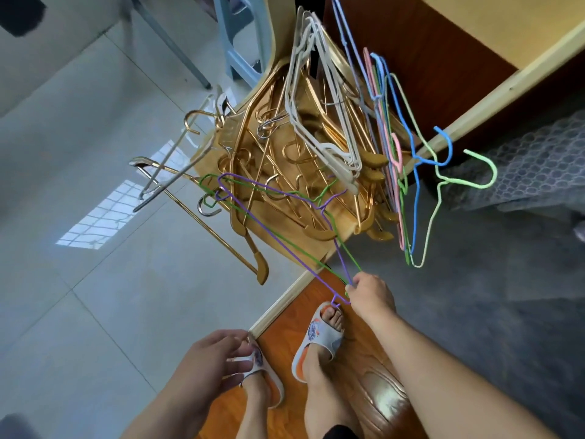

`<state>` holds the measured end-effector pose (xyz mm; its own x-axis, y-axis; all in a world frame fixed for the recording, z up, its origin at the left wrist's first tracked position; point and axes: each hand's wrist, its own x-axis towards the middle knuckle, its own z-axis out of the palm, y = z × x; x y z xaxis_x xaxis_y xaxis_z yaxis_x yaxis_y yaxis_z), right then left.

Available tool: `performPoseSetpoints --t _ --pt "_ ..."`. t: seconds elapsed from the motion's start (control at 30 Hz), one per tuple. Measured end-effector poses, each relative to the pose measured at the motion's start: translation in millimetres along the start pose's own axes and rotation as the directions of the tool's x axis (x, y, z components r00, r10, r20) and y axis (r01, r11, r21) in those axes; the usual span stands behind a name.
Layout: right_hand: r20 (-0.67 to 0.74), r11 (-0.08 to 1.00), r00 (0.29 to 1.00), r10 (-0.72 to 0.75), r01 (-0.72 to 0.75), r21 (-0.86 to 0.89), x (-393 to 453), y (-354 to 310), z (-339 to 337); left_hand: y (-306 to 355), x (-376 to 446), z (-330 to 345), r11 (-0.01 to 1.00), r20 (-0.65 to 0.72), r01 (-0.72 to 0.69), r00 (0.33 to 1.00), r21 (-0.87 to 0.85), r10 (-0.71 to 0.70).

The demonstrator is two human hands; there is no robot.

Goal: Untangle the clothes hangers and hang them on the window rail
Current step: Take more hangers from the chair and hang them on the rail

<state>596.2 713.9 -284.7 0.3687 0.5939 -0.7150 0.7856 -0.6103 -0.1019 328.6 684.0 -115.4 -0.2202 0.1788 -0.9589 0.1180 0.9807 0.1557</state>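
A tangled heap of gold hangers is lying piled on a wooden seat, with white hangers lying across its top. Pastel wire hangers are leaning at its right edge. A purple hanger and a green hanger are being held at one corner, stretched over the heap's near side.

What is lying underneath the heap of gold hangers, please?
The gold hangers rest on a light wooden chair seat, bare only near its front edge. The rest of the seat is covered by the heap.
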Motion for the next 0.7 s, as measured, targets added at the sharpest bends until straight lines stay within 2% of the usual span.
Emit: performPoseSetpoints --t 0.23,0.33,0.43,0.5,0.53,0.6,0.7 --pt "-0.078 0.997 0.996 -0.053 0.048 -0.064 6.2 -4.2 10.8 -19.7 8.6 -2.6 0.999 -0.026 0.034 0.999 -0.022 -0.034" --pt "-0.16 0.989 0.98 -0.123 0.107 -0.102 1.1 1.9 3.4 -20.7 7.4 -3.4 0.999 -0.027 0.046 0.999 -0.016 -0.046" --pt "-0.185 0.994 0.977 -0.105 0.1 -0.036 -0.7 8.6 -6.9 -17.5 6.3 -3.5 0.999 -0.012 0.045 0.999 0.0 -0.045" --pt "-0.152 0.991 0.987 -0.058 0.076 0.114 -0.3 13.3 -9.5 -13.6 4.4 -4.1 0.999 -0.003 0.031 1.0 0.013 -0.031" --pt "-0.118 0.966 0.993 -0.028 0.057 0.252 -0.2 15.9 -9.6 -11.3 2.8 -4.5 1.0 0.005 0.022 1.0 0.017 -0.022" --pt "-0.045 0.852 0.999 0.009 0.015 0.524 -0.8 19.2 -7.8 -6.7 -0.2 -5.3 1.0 0.016 0.003 1.0 0.019 -0.003" --pt "0.025 0.717 0.999 -0.03 0.004 0.697 -9.9 19.9 -11.4 -1.3 -3.5 -6.9 1.0 0.021 -0.013 1.0 0.017 0.013"
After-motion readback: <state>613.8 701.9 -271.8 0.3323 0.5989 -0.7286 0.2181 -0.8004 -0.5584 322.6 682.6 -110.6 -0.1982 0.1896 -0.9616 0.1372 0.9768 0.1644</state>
